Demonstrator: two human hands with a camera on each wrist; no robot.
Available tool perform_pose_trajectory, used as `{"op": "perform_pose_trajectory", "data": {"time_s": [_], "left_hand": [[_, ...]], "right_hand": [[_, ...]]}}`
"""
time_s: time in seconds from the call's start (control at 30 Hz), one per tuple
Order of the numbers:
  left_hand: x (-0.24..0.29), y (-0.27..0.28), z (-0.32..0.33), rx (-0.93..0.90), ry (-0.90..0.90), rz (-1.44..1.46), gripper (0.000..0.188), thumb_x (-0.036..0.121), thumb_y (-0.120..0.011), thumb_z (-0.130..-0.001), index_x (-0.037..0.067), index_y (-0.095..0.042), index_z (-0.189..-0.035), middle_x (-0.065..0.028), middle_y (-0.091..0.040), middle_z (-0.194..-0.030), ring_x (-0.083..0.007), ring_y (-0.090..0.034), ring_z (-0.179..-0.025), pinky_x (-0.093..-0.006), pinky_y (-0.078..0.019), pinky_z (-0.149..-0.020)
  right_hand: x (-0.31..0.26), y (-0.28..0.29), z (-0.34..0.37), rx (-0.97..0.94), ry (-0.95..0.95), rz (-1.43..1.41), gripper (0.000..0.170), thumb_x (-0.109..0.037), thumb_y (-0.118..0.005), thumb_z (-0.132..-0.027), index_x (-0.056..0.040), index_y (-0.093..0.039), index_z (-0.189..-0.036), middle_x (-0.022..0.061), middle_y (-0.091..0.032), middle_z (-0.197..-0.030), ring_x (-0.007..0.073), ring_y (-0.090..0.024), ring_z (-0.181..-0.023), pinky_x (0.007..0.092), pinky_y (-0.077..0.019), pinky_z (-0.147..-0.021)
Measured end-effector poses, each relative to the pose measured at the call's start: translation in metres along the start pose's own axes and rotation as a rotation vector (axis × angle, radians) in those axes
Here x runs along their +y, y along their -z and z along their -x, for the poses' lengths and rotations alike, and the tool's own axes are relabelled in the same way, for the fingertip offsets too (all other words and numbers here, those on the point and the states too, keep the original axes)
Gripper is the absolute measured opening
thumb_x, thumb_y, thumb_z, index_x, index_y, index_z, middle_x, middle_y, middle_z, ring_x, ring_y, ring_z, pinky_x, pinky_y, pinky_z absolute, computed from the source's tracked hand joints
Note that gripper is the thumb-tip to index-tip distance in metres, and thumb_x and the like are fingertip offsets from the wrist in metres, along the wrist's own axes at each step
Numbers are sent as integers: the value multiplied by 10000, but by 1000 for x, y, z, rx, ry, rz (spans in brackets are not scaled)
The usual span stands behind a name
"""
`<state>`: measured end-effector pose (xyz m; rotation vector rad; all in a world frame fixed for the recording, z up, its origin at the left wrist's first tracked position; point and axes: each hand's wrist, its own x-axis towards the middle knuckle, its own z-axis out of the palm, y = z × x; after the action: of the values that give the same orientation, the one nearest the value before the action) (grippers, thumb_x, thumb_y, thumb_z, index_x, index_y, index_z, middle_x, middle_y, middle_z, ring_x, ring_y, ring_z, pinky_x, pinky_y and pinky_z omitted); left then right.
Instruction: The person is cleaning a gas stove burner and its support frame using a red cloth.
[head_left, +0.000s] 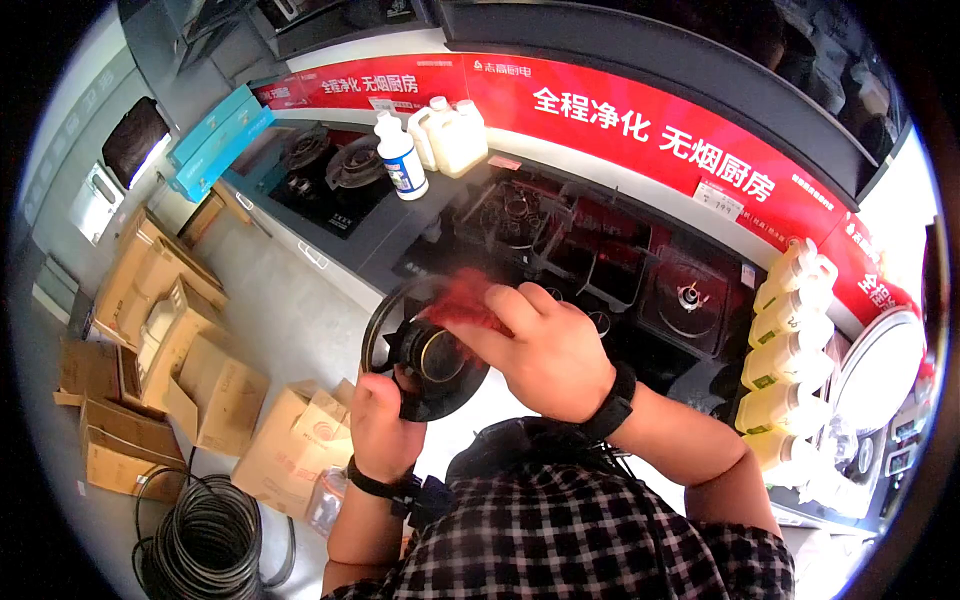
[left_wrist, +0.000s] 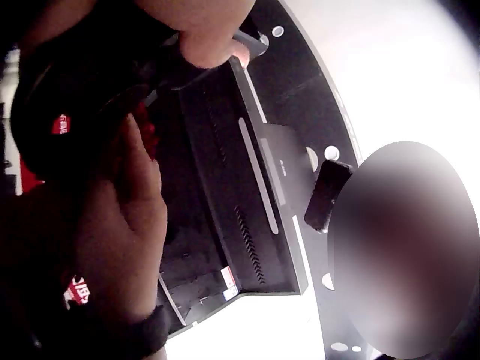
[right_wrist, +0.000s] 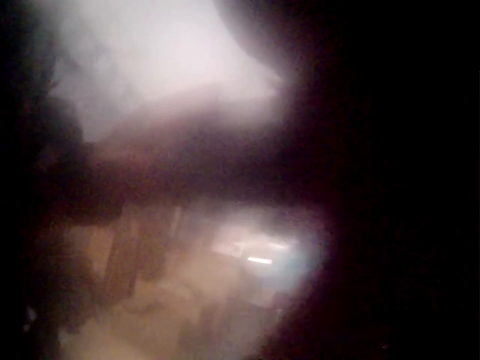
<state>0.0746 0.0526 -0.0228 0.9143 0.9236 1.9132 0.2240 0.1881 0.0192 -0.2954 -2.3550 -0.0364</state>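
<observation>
In the head view my left hand (head_left: 388, 430) grips the lower edge of a round black stove grate (head_left: 378, 335), with the thumb up along its near side. Short prongs show around the grate's ringed centre. My right hand (head_left: 555, 355) holds a red cloth (head_left: 465, 300) between thumb and fingers, over the grate's upper right part; the cloth is blurred. From the left wrist, the right hand (left_wrist: 124, 217) appears with a bit of red cloth by its fingertips, and the left hand (left_wrist: 206, 34) shows at the top. The right wrist view is dark and smeared.
A black gas hob (head_left: 690, 295) lies on the counter beyond the hands. A white bottle (head_left: 400, 160) and pale jugs (head_left: 455, 140) stand behind. Several yellowish jugs (head_left: 785, 345) line the right side. Cardboard boxes (head_left: 215, 400) and a coiled black hose (head_left: 210, 540) lie on the floor at left.
</observation>
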Motion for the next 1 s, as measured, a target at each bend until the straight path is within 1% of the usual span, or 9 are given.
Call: {"op": "perform_pose_trajectory", "data": {"time_s": [0.17,0.23,0.3,0.57,0.67,0.77,0.8,0.9,1.0], "left_hand": [[-6,-13,-7,33,-108,217,612,459,-384,-979,-33,-390,-1342,-141,-499,-1312,-236,-521,-1162,-381,-427,-1008],[1,-12,-10,51,-193,-163,638,479,-364,-976,-33,-377,-1356,-153,-476,-1337,-241,-507,-1181,-382,-416,-1021],[4,-14,-11,59,-217,-280,674,507,-354,-965,-30,-354,-1373,-166,-450,-1364,-249,-488,-1206,-387,-401,-1035],[-5,-12,-14,16,-151,75,781,609,-337,-912,57,-225,-1453,-187,-348,-1453,-296,-388,-1314,-450,-319,-1098],[1,-14,-14,-8,-183,97,819,628,-352,-895,50,-211,-1458,-185,-347,-1455,-296,-394,-1310,-445,-319,-1099],[1,-8,-9,-19,-111,83,801,583,-428,-890,-33,-313,-1390,-151,-437,-1370,-228,-466,-1232,-384,-384,-1052],[4,-9,-6,-3,-90,-88,793,582,-433,-887,-42,-343,-1368,-134,-461,-1337,-210,-485,-1202,-371,-405,-1033],[2,-7,-3,-23,-95,-17,799,585,-420,-892,-43,-326,-1376,-133,-458,-1342,-217,-482,-1204,-377,-398,-1037],[-4,-14,-7,0,-148,77,821,630,-356,-890,34,-243,-1443,-179,-347,-1456,-287,-403,-1305,-440,-330,-1091]], "right_hand": [[-1,-7,8,56,-46,16,430,-110,-651,-681,-228,-683,-1093,46,-526,-996,204,-554,-774,296,-517,-575],[-3,-9,12,63,-75,10,433,-112,-654,-680,-230,-685,-1095,49,-524,-1001,207,-552,-766,296,-519,-574],[-6,-9,11,48,-108,-65,426,-93,-662,-672,-212,-692,-1080,60,-536,-951,224,-568,-749,312,-522,-590],[6,9,6,-64,-127,-351,462,-11,-575,-707,-190,-670,-1121,87,-521,-847,269,-590,-754,362,-502,-621],[8,6,4,19,-101,-276,465,-31,-587,-709,-204,-667,-1133,89,-520,-844,267,-586,-749,354,-503,-622],[6,4,1,67,-51,-201,458,-46,-596,-708,-199,-666,-1134,80,-524,-862,258,-584,-764,348,-508,-623],[5,3,-1,80,-39,-173,455,-50,-599,-708,-196,-666,-1133,76,-524,-867,254,-583,-770,346,-509,-623],[-1,7,-1,28,-92,-170,426,-36,-662,-669,-193,-700,-1063,78,-550,-899,263,-604,-783,326,-526,-631],[-3,7,1,-9,-83,-181,426,-30,-657,-661,-191,-699,-1053,73,-550,-911,264,-607,-796,333,-529,-631]]}}
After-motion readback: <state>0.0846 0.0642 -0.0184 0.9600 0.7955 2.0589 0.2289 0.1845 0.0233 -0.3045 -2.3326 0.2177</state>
